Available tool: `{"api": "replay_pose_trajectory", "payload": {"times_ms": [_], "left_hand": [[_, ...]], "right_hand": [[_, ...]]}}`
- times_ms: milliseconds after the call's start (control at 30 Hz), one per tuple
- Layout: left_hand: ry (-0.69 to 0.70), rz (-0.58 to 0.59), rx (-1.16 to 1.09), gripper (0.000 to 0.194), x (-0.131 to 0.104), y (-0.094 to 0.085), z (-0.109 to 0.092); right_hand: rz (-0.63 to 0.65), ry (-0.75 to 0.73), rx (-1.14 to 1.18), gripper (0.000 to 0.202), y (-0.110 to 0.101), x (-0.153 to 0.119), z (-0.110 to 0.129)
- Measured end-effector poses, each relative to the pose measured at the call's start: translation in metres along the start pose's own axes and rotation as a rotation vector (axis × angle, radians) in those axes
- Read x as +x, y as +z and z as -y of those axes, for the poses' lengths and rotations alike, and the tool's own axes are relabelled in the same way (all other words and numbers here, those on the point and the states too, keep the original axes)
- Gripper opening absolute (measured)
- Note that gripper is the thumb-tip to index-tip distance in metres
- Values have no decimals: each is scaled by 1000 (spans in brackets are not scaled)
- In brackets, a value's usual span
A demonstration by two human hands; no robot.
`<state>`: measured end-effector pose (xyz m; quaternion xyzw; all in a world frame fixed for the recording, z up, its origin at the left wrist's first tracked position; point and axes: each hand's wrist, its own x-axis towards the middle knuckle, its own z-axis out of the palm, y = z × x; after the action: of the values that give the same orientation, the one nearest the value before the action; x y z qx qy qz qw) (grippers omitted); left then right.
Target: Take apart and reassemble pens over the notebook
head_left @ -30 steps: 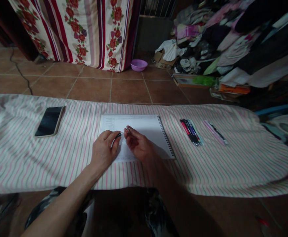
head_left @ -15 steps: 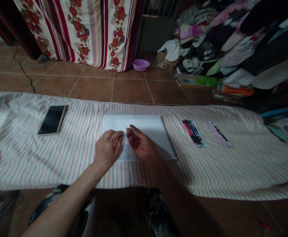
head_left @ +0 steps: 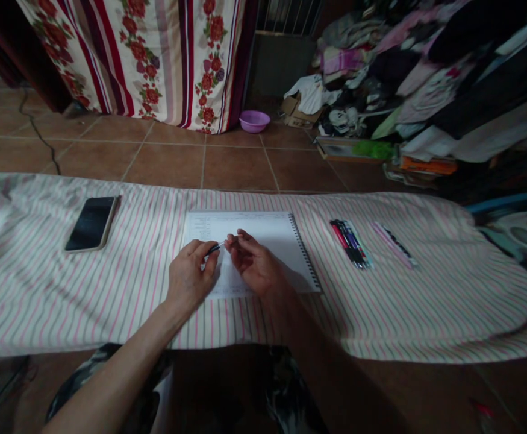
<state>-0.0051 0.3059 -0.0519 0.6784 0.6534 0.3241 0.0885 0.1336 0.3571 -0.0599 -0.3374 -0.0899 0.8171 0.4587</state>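
Note:
Above an open spiral-bound notebook (head_left: 263, 223), my left hand (head_left: 188, 271) is closed around a dark pen (head_left: 213, 248). A thin pale end of the pen points toward my right hand (head_left: 258, 265), whose thumb and fingertips are pinched together at that end. The right palm is turned partly upward with the fingers curled. Whether a separate small part sits between the right fingertips is too small to make out. Some writing shows along the top and left of the notebook's page.
A phone (head_left: 92, 223) lies left on the striped cloth (head_left: 146, 289). Right of the notebook are a bunch of several pens (head_left: 350, 243) and a pink and a black-and-white pen (head_left: 395, 244). Beyond are a purple basin (head_left: 255, 121), a floral curtain (head_left: 168, 66) and piled clothes (head_left: 344, 60).
The whole view has shifted slightly. My hands keep almost the same pose over the notebook, and a little more of the dark pen shows at my left fingers.

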Motion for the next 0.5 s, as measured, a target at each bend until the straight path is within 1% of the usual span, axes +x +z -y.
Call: {"api": "replay_pose_trajectory", "payload": {"times_ms": [233,500], "left_hand": [[11,-1,11,21,0,-1,-2],[27,1,22,22,0,1,-1]], "right_hand": [[85,-122,-54,23,1,1,-2],[67,-144,-107,24,2,1,-3]]}}
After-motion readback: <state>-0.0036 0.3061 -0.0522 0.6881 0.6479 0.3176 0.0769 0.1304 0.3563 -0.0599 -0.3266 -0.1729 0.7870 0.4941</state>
